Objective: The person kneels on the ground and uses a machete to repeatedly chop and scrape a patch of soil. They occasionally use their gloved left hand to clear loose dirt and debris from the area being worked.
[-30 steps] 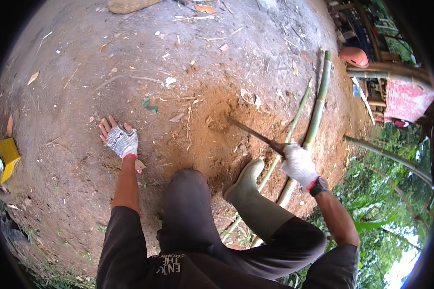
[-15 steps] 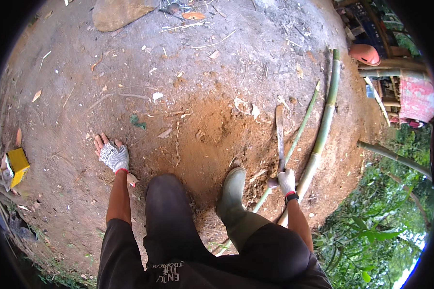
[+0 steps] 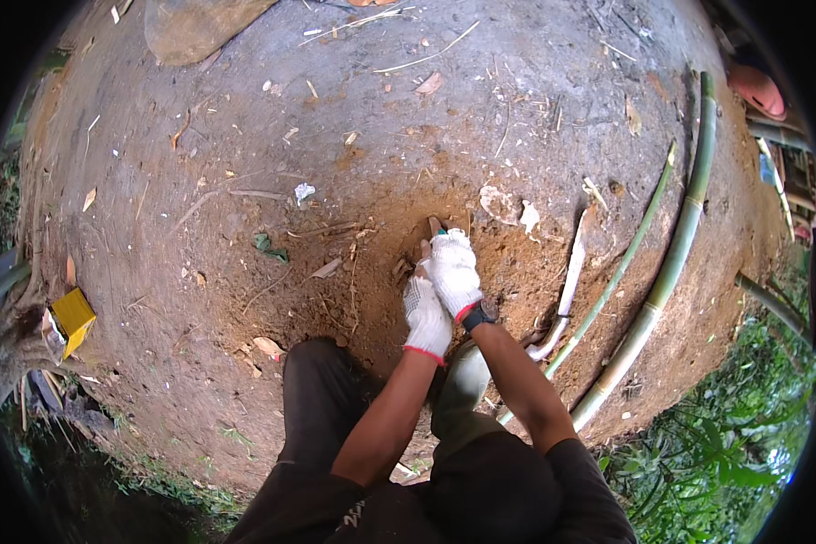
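My left hand (image 3: pixel 426 313) and my right hand (image 3: pixel 453 267), both in white knit gloves with red cuffs, are pressed together low over loose brown soil (image 3: pixel 381 204). The right lies over and just ahead of the left. Its fingers curl downward, and a small dark, teal-edged bit shows at their tips; whether that is something held, I cannot make out. Bare fingertips of the left show beside it, but the right hand covers most of that hand. To the right lies a machete (image 3: pixel 573 267) on the ground, its curved handle near my boot (image 3: pixel 467 376).
A thin green bamboo pole (image 3: pixel 626 254) and a thicker one (image 3: pixel 675 254) lie at the right. A yellow box (image 3: pixel 72 317) stands at the left by roots. A large rock (image 3: pixel 195 32) is at the far left, a pink helmet-like object (image 3: pixel 757 89) at the far right.
My right hand has let go of the machete, which now lies on the ground. My left hand has lifted off the ground at the left; both hands have come together over the soil.
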A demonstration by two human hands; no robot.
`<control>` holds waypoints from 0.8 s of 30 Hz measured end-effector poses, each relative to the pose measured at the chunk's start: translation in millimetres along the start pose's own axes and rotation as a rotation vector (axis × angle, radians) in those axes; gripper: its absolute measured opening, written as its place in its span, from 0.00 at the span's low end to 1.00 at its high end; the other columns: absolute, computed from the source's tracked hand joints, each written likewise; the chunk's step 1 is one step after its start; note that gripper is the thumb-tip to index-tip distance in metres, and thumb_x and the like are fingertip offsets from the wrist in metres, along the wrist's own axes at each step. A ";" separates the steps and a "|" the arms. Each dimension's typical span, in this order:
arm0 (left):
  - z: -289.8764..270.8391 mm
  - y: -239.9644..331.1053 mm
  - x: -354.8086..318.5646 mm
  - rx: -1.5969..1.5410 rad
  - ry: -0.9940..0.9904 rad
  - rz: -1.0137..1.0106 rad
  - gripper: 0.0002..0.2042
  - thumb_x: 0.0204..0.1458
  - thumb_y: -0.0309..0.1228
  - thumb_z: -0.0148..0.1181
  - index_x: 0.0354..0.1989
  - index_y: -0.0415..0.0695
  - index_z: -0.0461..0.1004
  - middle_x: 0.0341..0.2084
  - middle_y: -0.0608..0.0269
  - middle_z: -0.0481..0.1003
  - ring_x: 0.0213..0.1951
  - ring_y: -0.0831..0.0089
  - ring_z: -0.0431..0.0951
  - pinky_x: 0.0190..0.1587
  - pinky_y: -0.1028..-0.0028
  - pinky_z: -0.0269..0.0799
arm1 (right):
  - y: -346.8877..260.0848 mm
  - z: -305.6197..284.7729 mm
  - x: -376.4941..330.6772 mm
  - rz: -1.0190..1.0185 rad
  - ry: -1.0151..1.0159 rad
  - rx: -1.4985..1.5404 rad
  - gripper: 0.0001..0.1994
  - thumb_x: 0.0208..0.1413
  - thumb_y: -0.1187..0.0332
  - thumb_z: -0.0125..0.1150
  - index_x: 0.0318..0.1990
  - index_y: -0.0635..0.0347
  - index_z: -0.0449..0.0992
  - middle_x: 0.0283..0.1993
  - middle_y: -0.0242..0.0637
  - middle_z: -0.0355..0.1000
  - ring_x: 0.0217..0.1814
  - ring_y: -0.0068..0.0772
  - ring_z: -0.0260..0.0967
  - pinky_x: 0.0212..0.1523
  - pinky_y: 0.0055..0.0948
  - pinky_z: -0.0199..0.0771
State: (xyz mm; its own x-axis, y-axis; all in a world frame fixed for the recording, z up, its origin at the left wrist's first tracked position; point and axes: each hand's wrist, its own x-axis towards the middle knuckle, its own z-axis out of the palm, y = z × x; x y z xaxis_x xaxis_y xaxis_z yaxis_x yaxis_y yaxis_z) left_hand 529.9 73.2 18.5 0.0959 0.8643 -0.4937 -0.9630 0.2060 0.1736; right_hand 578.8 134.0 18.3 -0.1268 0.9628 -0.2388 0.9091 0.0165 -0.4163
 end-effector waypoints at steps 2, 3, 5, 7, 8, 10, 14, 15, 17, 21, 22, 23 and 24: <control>2.5 -7.6 24.9 -0.027 0.382 -0.038 0.23 0.63 0.51 0.42 0.59 0.49 0.65 0.57 0.60 0.69 0.59 0.59 0.66 0.61 0.62 0.61 | 8.9 17.7 4.1 0.049 0.027 -0.015 0.28 0.51 0.60 0.62 0.59 0.63 0.67 0.59 0.56 0.62 0.56 0.52 0.67 0.52 0.41 0.71; -5.7 -4.4 34.5 -0.093 0.412 -0.024 0.23 0.63 0.51 0.42 0.58 0.50 0.66 0.57 0.60 0.69 0.58 0.60 0.67 0.60 0.63 0.62 | 9.1 24.3 9.0 0.027 0.051 0.006 0.28 0.51 0.61 0.61 0.59 0.62 0.67 0.59 0.55 0.62 0.56 0.52 0.67 0.52 0.41 0.71; -21.4 4.2 49.5 -0.222 0.462 0.006 0.22 0.62 0.52 0.43 0.56 0.51 0.66 0.56 0.61 0.69 0.57 0.61 0.67 0.59 0.63 0.63 | 7.5 35.5 17.5 -0.020 0.105 0.049 0.27 0.52 0.62 0.61 0.59 0.61 0.66 0.59 0.53 0.63 0.55 0.52 0.67 0.52 0.41 0.70; -6.4 -8.4 60.9 -0.099 0.522 0.043 0.20 0.61 0.51 0.47 0.53 0.52 0.67 0.53 0.62 0.70 0.55 0.61 0.69 0.57 0.62 0.65 | 33.8 56.1 32.5 0.318 0.039 0.751 0.25 0.51 0.63 0.63 0.56 0.59 0.69 0.60 0.50 0.61 0.55 0.51 0.67 0.51 0.41 0.70; -6.6 -9.2 61.7 -0.081 0.519 0.047 0.21 0.60 0.52 0.49 0.54 0.51 0.67 0.53 0.62 0.70 0.55 0.61 0.69 0.57 0.62 0.66 | 44.4 57.1 27.4 0.254 0.006 0.562 0.24 0.51 0.62 0.63 0.55 0.59 0.70 0.60 0.50 0.61 0.54 0.51 0.67 0.50 0.41 0.71; -13.8 -2.1 54.1 -0.194 0.642 0.022 0.26 0.56 0.54 0.54 0.56 0.51 0.65 0.51 0.62 0.70 0.55 0.60 0.69 0.57 0.61 0.66 | 23.9 33.2 12.0 0.019 -0.030 0.112 0.24 0.50 0.60 0.65 0.53 0.59 0.73 0.59 0.49 0.61 0.54 0.51 0.67 0.49 0.41 0.71; -31.3 -6.6 56.7 -0.075 0.468 0.011 0.26 0.56 0.56 0.53 0.56 0.52 0.62 0.54 0.64 0.67 0.53 0.63 0.70 0.56 0.62 0.67 | 16.0 20.2 17.2 0.020 0.088 0.028 0.28 0.48 0.57 0.66 0.56 0.61 0.72 0.58 0.51 0.61 0.54 0.53 0.66 0.50 0.43 0.71; -6.7 -21.9 57.4 -0.078 0.452 -0.077 0.27 0.56 0.57 0.52 0.56 0.54 0.62 0.54 0.64 0.68 0.55 0.62 0.69 0.56 0.62 0.68 | 44.1 23.8 14.9 0.038 0.125 0.013 0.27 0.48 0.58 0.65 0.55 0.61 0.73 0.58 0.52 0.61 0.54 0.53 0.66 0.49 0.42 0.71; -20.1 -16.3 58.3 -0.160 0.428 -0.119 0.28 0.55 0.58 0.51 0.57 0.53 0.65 0.50 0.60 0.73 0.52 0.57 0.73 0.55 0.59 0.69 | 42.3 28.9 10.2 0.000 0.108 0.089 0.24 0.48 0.57 0.66 0.51 0.60 0.75 0.54 0.53 0.65 0.53 0.54 0.66 0.50 0.43 0.70; -21.7 -26.2 62.0 -0.137 0.616 -0.087 0.25 0.54 0.62 0.49 0.45 0.54 0.68 0.47 0.60 0.74 0.49 0.57 0.74 0.53 0.56 0.70 | 54.3 35.9 9.7 -0.033 0.031 -0.022 0.23 0.49 0.54 0.62 0.50 0.58 0.76 0.40 0.49 0.73 0.44 0.51 0.72 0.42 0.43 0.74; -19.2 -29.7 62.3 -0.147 0.576 -0.102 0.25 0.54 0.63 0.48 0.42 0.55 0.68 0.47 0.61 0.74 0.49 0.58 0.74 0.52 0.55 0.71 | 57.8 35.1 11.2 -0.046 0.097 -0.014 0.23 0.49 0.55 0.63 0.50 0.58 0.75 0.40 0.49 0.73 0.43 0.51 0.72 0.42 0.43 0.74; -16.8 -31.4 65.6 -0.132 0.516 -0.106 0.25 0.54 0.63 0.48 0.44 0.55 0.68 0.47 0.62 0.74 0.49 0.57 0.74 0.52 0.55 0.71 | 62.1 33.6 13.3 -0.059 0.162 -0.007 0.24 0.48 0.55 0.63 0.51 0.58 0.75 0.40 0.49 0.73 0.43 0.51 0.73 0.41 0.43 0.74; -19.7 -29.7 69.0 -0.117 0.455 -0.096 0.25 0.55 0.63 0.47 0.46 0.54 0.67 0.48 0.62 0.74 0.49 0.57 0.74 0.52 0.55 0.70 | 58.4 28.9 16.4 -0.084 0.227 0.006 0.24 0.48 0.55 0.63 0.51 0.59 0.75 0.40 0.49 0.73 0.42 0.51 0.73 0.41 0.43 0.75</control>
State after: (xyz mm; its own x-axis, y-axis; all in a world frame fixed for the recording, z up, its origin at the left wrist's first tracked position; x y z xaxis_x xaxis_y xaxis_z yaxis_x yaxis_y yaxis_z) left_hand 560.2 117.7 -37.5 0.0911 0.5498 -0.8303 -0.9795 0.1998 0.0249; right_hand 618.4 142.9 -35.3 -0.1085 0.9941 0.0001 0.8968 0.0979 -0.4315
